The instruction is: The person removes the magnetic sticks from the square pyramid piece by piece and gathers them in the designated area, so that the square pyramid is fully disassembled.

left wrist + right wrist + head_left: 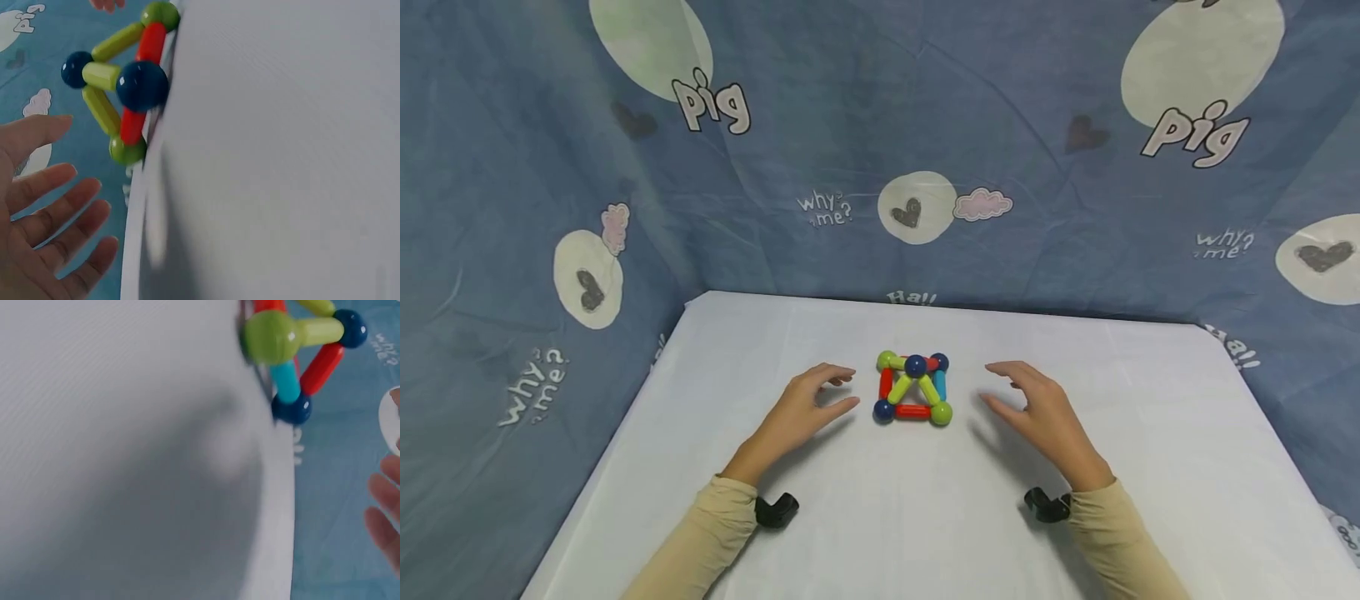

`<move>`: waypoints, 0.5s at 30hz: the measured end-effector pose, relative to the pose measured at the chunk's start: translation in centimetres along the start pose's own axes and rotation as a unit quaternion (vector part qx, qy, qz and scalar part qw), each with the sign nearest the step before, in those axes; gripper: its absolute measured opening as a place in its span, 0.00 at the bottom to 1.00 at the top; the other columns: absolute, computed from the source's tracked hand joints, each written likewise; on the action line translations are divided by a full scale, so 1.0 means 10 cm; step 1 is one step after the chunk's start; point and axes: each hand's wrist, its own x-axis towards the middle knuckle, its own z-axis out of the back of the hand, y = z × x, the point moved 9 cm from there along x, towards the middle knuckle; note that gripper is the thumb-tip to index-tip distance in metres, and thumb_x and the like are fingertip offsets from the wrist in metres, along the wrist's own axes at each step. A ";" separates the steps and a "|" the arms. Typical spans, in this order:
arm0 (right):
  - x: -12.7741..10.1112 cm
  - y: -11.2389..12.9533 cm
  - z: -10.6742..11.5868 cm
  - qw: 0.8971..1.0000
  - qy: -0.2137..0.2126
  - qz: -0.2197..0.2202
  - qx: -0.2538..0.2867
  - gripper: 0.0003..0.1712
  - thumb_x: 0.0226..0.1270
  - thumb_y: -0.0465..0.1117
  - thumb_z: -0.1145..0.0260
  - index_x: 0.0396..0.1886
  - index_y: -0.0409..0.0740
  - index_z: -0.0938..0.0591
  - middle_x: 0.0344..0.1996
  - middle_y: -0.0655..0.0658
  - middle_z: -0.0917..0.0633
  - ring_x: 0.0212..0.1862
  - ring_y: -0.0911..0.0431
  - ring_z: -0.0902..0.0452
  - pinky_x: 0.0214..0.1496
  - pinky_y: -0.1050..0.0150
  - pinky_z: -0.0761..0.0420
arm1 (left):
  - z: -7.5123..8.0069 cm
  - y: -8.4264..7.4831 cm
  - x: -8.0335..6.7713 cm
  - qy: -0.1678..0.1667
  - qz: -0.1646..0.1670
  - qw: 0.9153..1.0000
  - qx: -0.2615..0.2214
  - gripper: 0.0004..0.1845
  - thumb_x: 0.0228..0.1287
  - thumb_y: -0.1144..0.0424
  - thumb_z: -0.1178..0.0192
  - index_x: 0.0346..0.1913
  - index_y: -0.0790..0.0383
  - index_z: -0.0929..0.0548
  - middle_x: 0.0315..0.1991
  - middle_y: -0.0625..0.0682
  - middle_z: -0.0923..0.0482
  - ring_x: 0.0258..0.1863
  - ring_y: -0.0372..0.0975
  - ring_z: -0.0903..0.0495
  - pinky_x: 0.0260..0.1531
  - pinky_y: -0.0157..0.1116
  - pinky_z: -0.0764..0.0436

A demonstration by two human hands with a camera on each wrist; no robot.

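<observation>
- The left hand [805,407] is spread, thumb well apart from the fingers, and holds nothing; the right hand [1039,408] mirrors it, also spread with nothing in its grasp.
- Between the two hands stands the ball-and-rod pyramid [900,390], on the white table [913,508]: just to the right of the left fingertips, and to the left of the right fingertips, touching neither.
- Of the two, the left hand is nearer; a wider gap separates the pyramid from the right hand.
- Its base looks about square, so I see no clear long axis. The near red rod [913,412] runs roughly along the line from one hand to the other.
- Facing the left hand is the red side rod [886,385]; facing the right hand, the blue rod [940,385].
- The topmost navy ball [915,367] sits between the two thumb-and-finger gaps, raised above the base.
- In my judgement, closing in from either side calls for a sideways move, slightly longer for the right hand.
</observation>
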 end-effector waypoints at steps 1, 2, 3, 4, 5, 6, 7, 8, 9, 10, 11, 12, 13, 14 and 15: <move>0.04 0.02 -0.02 1.000 0.002 0.000 0.010 0.24 0.63 0.44 0.22 0.58 0.45 0.16 0.53 0.45 0.12 0.52 0.48 0.13 0.50 0.48 0.13 | -0.03 -0.03 0.05 -0.004 -0.005 1.000 -0.009 0.25 0.66 0.54 0.28 0.63 0.60 0.18 0.56 0.51 0.15 0.56 0.45 0.17 0.56 0.49 0.17; 0.08 0.04 -0.05 1.000 0.006 -0.001 0.021 0.23 0.63 0.43 0.22 0.57 0.45 0.15 0.52 0.45 0.12 0.50 0.48 0.13 0.48 0.48 0.13 | -0.05 -0.07 0.10 -0.007 -0.010 1.000 -0.017 0.25 0.65 0.56 0.28 0.62 0.60 0.17 0.54 0.52 0.15 0.53 0.44 0.17 0.54 0.48 0.17; 0.12 0.06 -0.08 0.999 0.011 -0.002 0.032 0.23 0.63 0.43 0.22 0.57 0.45 0.15 0.52 0.45 0.11 0.50 0.48 0.13 0.47 0.48 0.12 | -0.08 -0.10 0.15 -0.010 -0.012 1.000 -0.025 0.25 0.65 0.56 0.27 0.61 0.60 0.17 0.54 0.53 0.15 0.51 0.43 0.17 0.52 0.47 0.16; 0.16 0.07 -0.10 0.999 0.016 -0.004 0.041 0.22 0.63 0.43 0.22 0.56 0.46 0.15 0.51 0.45 0.11 0.50 0.48 0.13 0.46 0.48 0.12 | -0.11 -0.14 0.20 -0.012 -0.015 0.999 -0.033 0.25 0.64 0.56 0.26 0.61 0.61 0.17 0.54 0.53 0.16 0.50 0.43 0.17 0.50 0.46 0.16; 0.20 0.10 -0.13 0.999 0.020 -0.004 0.050 0.22 0.63 0.42 0.22 0.56 0.45 0.15 0.51 0.44 0.11 0.50 0.48 0.13 0.46 0.48 0.12 | -0.14 -0.17 0.25 -0.013 -0.017 0.999 -0.040 0.25 0.63 0.56 0.26 0.61 0.61 0.17 0.54 0.54 0.16 0.49 0.43 0.17 0.49 0.46 0.16; 0.23 0.12 -0.16 0.998 0.024 -0.004 0.060 0.22 0.63 0.41 0.22 0.56 0.44 0.15 0.51 0.44 0.11 0.50 0.49 0.13 0.46 0.49 0.11 | -0.17 -0.21 0.29 -0.013 -0.020 0.999 -0.048 0.26 0.62 0.56 0.25 0.61 0.61 0.17 0.55 0.55 0.17 0.48 0.43 0.18 0.48 0.45 0.16; 0.27 0.14 -0.19 0.997 0.029 -0.005 0.067 0.22 0.63 0.41 0.22 0.56 0.44 0.15 0.51 0.43 0.11 0.50 0.49 0.13 0.46 0.50 0.11 | -0.20 -0.24 0.34 -0.012 -0.021 0.998 -0.055 0.26 0.62 0.56 0.25 0.61 0.61 0.17 0.56 0.56 0.18 0.47 0.44 0.18 0.46 0.45 0.16; 0.30 0.17 -0.22 0.997 0.034 -0.005 0.074 0.22 0.63 0.40 0.22 0.57 0.43 0.15 0.51 0.42 0.11 0.51 0.49 0.13 0.46 0.51 0.11 | -0.23 -0.27 0.38 -0.009 -0.023 0.998 -0.061 0.27 0.61 0.56 0.24 0.62 0.60 0.17 0.57 0.56 0.19 0.46 0.44 0.18 0.45 0.45 0.16; 0.33 0.19 -0.25 0.996 0.038 -0.003 0.079 0.23 0.63 0.40 0.22 0.57 0.42 0.15 0.52 0.42 0.12 0.51 0.49 0.13 0.47 0.52 0.11 | -0.26 -0.30 0.41 -0.006 -0.024 0.997 -0.066 0.28 0.61 0.55 0.24 0.62 0.60 0.18 0.58 0.55 0.19 0.45 0.44 0.18 0.44 0.45 0.16; 0.36 0.22 -0.28 0.995 0.042 -0.002 0.086 0.23 0.63 0.40 0.22 0.57 0.42 0.15 0.52 0.41 0.12 0.51 0.49 0.13 0.46 0.53 0.11 | -0.30 -0.32 0.44 -0.003 -0.025 0.997 -0.073 0.29 0.61 0.55 0.24 0.63 0.59 0.18 0.58 0.55 0.20 0.45 0.44 0.18 0.44 0.45 0.16; 0.38 0.25 -0.31 0.995 0.045 0.000 0.091 0.23 0.63 0.40 0.23 0.58 0.41 0.16 0.53 0.41 0.12 0.51 0.48 0.12 0.46 0.54 0.11 | -0.33 -0.34 0.47 0.002 -0.026 0.997 -0.079 0.29 0.61 0.55 0.24 0.64 0.59 0.19 0.58 0.55 0.20 0.44 0.44 0.18 0.43 0.46 0.17; 0.41 0.27 -0.33 0.994 0.049 0.001 0.097 0.24 0.63 0.40 0.23 0.58 0.41 0.16 0.53 0.40 0.12 0.50 0.47 0.12 0.46 0.55 0.11 | -0.36 -0.35 0.49 0.006 -0.027 0.996 -0.085 0.30 0.61 0.56 0.24 0.64 0.59 0.19 0.57 0.55 0.20 0.43 0.44 0.18 0.43 0.46 0.17; 0.44 0.30 -0.36 0.994 0.052 0.002 0.099 0.24 0.63 0.40 0.23 0.58 0.41 0.16 0.53 0.40 0.12 0.50 0.47 0.12 0.46 0.55 0.11 | -0.39 -0.37 0.51 0.011 -0.029 0.995 -0.090 0.31 0.60 0.56 0.24 0.65 0.59 0.20 0.57 0.54 0.20 0.43 0.44 0.17 0.42 0.46 0.17; 0.46 0.32 -0.38 0.993 0.055 0.004 0.102 0.24 0.64 0.40 0.23 0.59 0.41 0.16 0.54 0.40 0.12 0.49 0.47 0.12 0.45 0.56 0.11 | -0.42 -0.38 0.52 0.015 -0.032 0.995 -0.092 0.31 0.60 0.56 0.24 0.66 0.59 0.20 0.57 0.54 0.20 0.43 0.43 0.17 0.42 0.45 0.17; 0.48 0.34 -0.41 0.993 0.059 0.005 0.104 0.24 0.64 0.41 0.23 0.59 0.41 0.16 0.54 0.40 0.12 0.49 0.46 0.12 0.45 0.56 0.11 | -0.44 -0.40 0.53 0.020 -0.036 0.995 -0.096 0.31 0.60 0.57 0.23 0.66 0.59 0.21 0.56 0.53 0.19 0.43 0.43 0.16 0.42 0.44 0.17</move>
